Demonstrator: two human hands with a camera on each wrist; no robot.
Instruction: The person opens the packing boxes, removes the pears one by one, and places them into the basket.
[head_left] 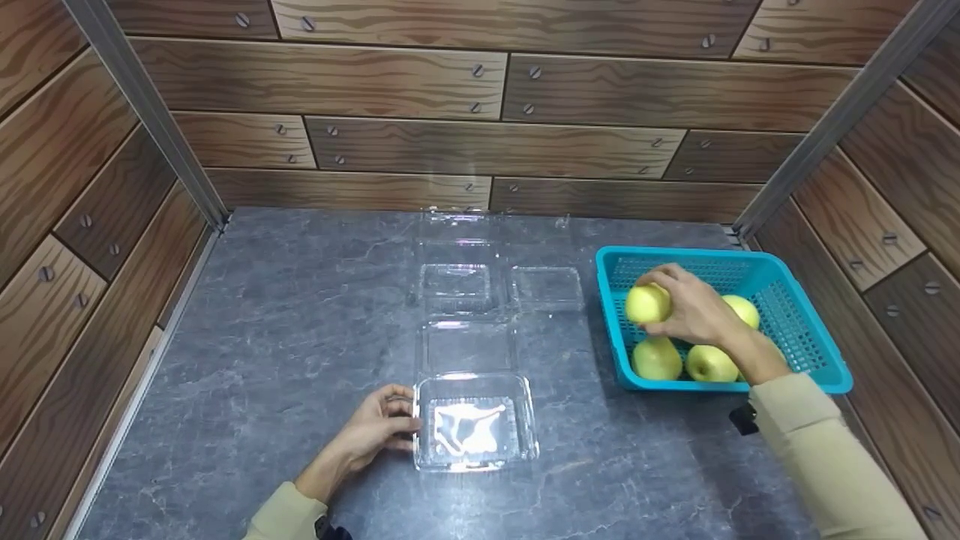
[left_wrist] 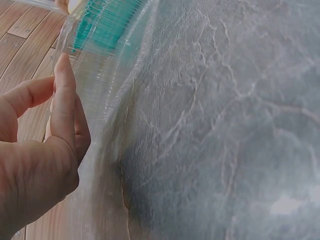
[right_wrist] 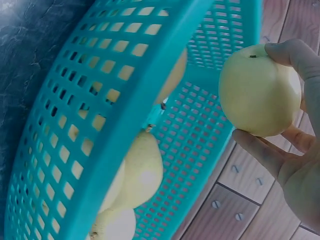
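Note:
My right hand point(head_left: 694, 307) grips a yellow-green apple point(head_left: 647, 304) between thumb and fingers, over the left part of a teal plastic basket point(head_left: 814, 330). In the right wrist view that apple point(right_wrist: 257, 92) shows its stem dimple beside the thumb. Several more apples point(head_left: 711, 364) lie in the basket, partly hidden by my hand and forearm. On the left, my left hand point(head_left: 371, 427) pinches the left rim of a clear plastic container point(head_left: 525, 420), whose bottom shines with glare. The left wrist view has the fingers point(left_wrist: 64, 95) against its see-through wall.
More clear plastic containers point(head_left: 454, 281) stand in the middle of the grey marbled table point(head_left: 300, 300), one of them point(head_left: 546, 285) to the right of the others. Wood-patterned walls point(head_left: 480, 90) enclose the back and both sides, with metal posts point(head_left: 150, 112) at the corners.

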